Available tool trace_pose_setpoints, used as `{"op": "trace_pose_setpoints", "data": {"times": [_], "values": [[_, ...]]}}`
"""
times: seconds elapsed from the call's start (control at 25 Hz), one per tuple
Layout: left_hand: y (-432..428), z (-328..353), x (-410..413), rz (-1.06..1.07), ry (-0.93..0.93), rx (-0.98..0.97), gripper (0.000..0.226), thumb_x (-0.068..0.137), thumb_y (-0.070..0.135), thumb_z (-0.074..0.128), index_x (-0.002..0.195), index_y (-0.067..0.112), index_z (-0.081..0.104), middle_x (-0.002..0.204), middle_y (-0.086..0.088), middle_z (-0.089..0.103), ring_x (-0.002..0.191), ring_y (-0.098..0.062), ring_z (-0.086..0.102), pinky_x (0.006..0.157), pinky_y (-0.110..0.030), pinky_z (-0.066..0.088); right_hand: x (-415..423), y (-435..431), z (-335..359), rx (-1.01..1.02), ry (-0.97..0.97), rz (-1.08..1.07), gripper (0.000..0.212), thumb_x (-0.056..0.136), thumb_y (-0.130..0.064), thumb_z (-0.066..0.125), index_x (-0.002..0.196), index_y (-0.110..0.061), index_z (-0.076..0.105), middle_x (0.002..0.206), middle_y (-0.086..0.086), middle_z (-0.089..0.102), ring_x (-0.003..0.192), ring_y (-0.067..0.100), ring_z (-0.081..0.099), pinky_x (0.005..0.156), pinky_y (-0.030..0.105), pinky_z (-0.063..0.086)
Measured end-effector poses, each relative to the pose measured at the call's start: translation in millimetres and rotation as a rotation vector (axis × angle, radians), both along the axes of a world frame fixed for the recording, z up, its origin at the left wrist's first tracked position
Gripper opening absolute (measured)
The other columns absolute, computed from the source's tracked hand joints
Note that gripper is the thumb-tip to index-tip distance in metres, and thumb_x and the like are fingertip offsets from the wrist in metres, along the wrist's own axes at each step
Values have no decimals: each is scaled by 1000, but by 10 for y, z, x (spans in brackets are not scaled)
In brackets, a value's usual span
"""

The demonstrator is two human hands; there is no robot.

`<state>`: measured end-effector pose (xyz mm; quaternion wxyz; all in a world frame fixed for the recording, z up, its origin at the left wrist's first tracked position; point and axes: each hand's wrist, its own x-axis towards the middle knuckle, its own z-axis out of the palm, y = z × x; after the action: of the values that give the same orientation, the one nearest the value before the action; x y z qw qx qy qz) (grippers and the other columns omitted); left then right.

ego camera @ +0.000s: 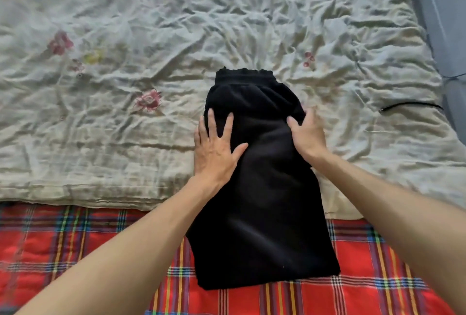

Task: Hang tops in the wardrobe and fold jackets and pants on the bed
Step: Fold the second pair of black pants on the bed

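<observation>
Black and thick, the pants (262, 188) lie in a narrow, tidy slab near the middle of the bed. The gathered waistband points away from the person and the near end sits square on the red plaid blanket (75, 251). The left hand (214, 148) is spread flat on the left edge of the cloth, fingers straight. The right hand (306, 135) rests flat along the right edge with its thumb on top, gripping nothing that I can see. To my eye the legs are already laid one on the other, so this garment looks mid-fold, smoothed and ready for a crosswise fold. The far half lies on a pale crinkled floral quilt (126, 88), and a thin black cord (411, 106) lies on it well to the right. No tops, jackets or wardrobe are in view, so the other steps cannot be judged.
</observation>
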<state>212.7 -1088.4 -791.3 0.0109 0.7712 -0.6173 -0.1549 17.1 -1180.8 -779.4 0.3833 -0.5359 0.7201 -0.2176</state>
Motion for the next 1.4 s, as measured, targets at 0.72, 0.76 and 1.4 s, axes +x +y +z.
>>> {"op": "trace_pose_setpoints", "data": {"times": [0.72, 0.76, 1.4], "values": [[-1092, 237, 635, 626, 1339, 230, 40, 81, 26, 79, 114, 4, 71, 101, -7, 76, 94, -20, 73, 78, -29, 58, 239, -778, 207, 428, -450, 146, 35, 72, -11, 80, 105, -7, 69, 80, 2, 73, 74, 18, 74, 62, 30, 59], [-1076, 329, 619, 587, 1332, 239, 35, 83, 22, 78, 112, 5, 72, 100, -6, 77, 94, -21, 73, 78, -29, 57, 210, -774, 300, 434, -389, 191, 22, 74, -7, 78, 95, -7, 70, 77, 4, 73, 66, 16, 74, 52, 27, 57], [1973, 271, -89, -673, 248, -85, 24, 74, 2, 52, 90, 20, 56, 90, 5, 57, 87, -19, 55, 91, -32, 41, -1094, 2055, 26, -473, 362, 1117, 22, 84, -2, 46, 99, -17, 52, 145, 10, 50, 140, 28, 42, 117, 48, 28]]}}
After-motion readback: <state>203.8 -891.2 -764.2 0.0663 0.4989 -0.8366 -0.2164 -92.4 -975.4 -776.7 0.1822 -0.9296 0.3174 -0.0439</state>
